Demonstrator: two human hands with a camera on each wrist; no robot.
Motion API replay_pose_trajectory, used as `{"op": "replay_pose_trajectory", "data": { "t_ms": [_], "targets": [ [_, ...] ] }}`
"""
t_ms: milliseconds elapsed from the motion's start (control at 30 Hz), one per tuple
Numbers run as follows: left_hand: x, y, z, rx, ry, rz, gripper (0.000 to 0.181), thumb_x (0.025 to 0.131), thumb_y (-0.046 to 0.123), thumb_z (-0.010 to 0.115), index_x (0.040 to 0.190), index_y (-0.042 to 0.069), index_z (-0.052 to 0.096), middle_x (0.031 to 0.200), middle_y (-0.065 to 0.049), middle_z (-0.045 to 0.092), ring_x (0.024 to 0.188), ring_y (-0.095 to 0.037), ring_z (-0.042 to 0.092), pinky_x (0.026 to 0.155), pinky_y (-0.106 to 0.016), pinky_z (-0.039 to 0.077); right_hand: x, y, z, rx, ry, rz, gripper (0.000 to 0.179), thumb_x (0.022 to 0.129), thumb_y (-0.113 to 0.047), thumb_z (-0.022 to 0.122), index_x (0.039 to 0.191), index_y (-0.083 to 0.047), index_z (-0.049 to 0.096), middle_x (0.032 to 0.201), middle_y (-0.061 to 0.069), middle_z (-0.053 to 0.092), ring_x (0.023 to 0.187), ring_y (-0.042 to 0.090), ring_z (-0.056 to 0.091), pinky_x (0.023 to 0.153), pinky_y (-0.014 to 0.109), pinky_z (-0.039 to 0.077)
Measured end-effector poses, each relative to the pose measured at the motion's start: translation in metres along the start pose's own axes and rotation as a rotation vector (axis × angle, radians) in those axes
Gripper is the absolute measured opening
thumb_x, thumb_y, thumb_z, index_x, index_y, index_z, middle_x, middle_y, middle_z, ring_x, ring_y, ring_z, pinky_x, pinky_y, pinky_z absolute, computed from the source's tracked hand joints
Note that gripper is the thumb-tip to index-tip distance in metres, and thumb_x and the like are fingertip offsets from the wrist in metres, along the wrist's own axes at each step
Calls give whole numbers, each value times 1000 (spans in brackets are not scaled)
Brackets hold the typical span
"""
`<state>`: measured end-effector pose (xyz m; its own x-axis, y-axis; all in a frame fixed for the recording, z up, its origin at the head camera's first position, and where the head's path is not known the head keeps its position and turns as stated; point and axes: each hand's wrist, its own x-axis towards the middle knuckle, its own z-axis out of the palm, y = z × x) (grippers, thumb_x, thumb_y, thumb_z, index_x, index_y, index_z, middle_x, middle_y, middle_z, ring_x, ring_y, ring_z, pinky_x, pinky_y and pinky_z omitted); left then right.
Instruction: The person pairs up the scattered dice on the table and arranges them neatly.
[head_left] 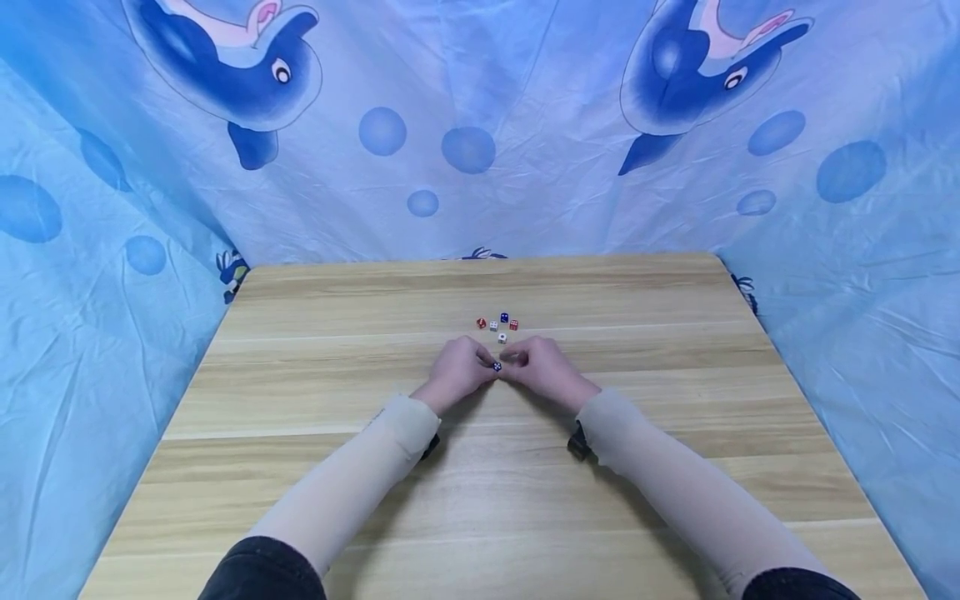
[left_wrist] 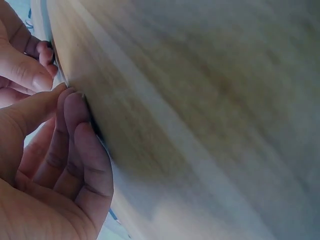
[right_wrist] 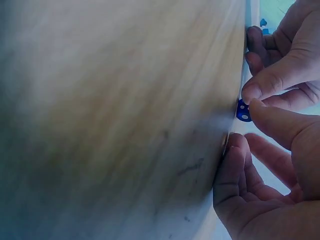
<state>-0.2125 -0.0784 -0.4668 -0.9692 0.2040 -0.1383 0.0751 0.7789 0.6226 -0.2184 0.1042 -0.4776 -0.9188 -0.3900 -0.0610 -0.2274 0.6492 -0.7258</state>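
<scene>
A small blue die (head_left: 497, 367) with white dots is between the two hands near the middle of the table. My left hand (head_left: 457, 367) pinches it at the tips of the thumb and index finger. From the other side, my right hand (head_left: 543, 367) reaches in, its thumb tip at the blue die (right_wrist: 243, 111) and its index finger bent and apart from the thumb. In the left wrist view the fingers of the left hand (left_wrist: 65, 150) cover the die. Just beyond the hands lies a white die (head_left: 502, 338).
Farther back are a red die (head_left: 482, 322), another white die (head_left: 493, 326), a second blue die (head_left: 504, 317) and another red die (head_left: 513, 325), close together. The wooden table (head_left: 315, 333) is surrounded by a blue dolphin-print cloth (head_left: 525, 208).
</scene>
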Motion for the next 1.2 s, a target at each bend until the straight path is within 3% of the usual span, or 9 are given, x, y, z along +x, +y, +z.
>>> {"op": "replay_pose_trajectory", "data": {
  "t_ms": [233,567,967,1200],
  "targets": [
    [-1,1,1,21,-9,-2,11,83,22,87,90,17,81,98,0,76,86,-17,65,79,-35,52,0,-5,2,-24,-20,-20,21,90,-16,81,110,-14,79,87,-7,74,67,12,61,65,30,50],
    [0,2,-2,15,-28,-4,10,83,17,86,92,15,81,97,-1,76,79,-14,64,74,-31,52,2,-7,5,-30,-1,-26,17,89,-9,81,105,-12,80,94,-3,75,76,8,64,72,29,53],
    [0,3,-1,12,-42,-21,11,85,16,84,96,14,81,97,-1,76,72,-13,62,67,-29,51,4,-6,6,-52,-1,5,16,88,-13,82,104,-14,80,92,-5,74,78,9,64,73,29,52],
    [0,4,0,-7,-45,-34,8,84,14,85,90,13,81,83,2,74,57,-12,62,52,-26,51,3,-8,5,-54,-5,-8,14,88,-12,82,102,-14,81,89,-6,73,76,9,64,72,29,53]
  ]
}}
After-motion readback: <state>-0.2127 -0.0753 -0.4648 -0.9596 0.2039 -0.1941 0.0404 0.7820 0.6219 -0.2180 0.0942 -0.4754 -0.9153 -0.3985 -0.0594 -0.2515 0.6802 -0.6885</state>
